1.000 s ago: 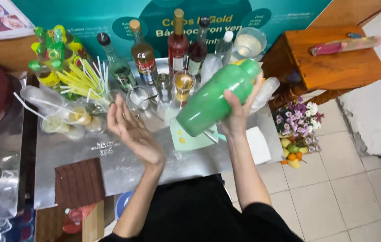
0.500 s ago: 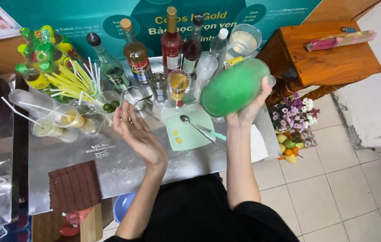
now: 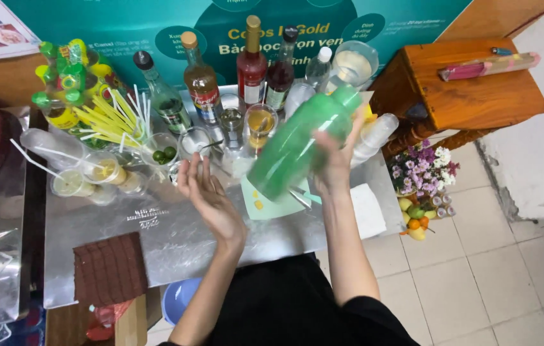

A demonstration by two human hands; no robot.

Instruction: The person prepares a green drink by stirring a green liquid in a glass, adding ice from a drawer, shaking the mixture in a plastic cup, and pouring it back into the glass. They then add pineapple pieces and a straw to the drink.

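My right hand [image 3: 334, 159] grips a green cocktail shaker [image 3: 297, 142], tilted with its cap up to the right, in the air over the metal counter [image 3: 176, 234]. My left hand [image 3: 209, 195] is open, palm turned toward the shaker, a short way to its left and apart from it. Under the shaker lies a pale green mat [image 3: 272, 202] with a spoon partly hidden. Just behind my left hand stand small glasses [image 3: 196, 142] and a glass of amber liquid [image 3: 260, 122].
Several bottles [image 3: 251, 64] line the back against a teal sign. Yellow straws [image 3: 108, 118], plastic cups with lime [image 3: 102, 172] and a cup of limes [image 3: 163, 154] sit left. A brown block [image 3: 108, 269] is near the front; a wooden stool [image 3: 470, 83] and flowers [image 3: 425, 170] stand right.
The shaker has swung in my right hand: it was tipped up toward me half a second ago and now points down-left again. My left hand stays open beside it.
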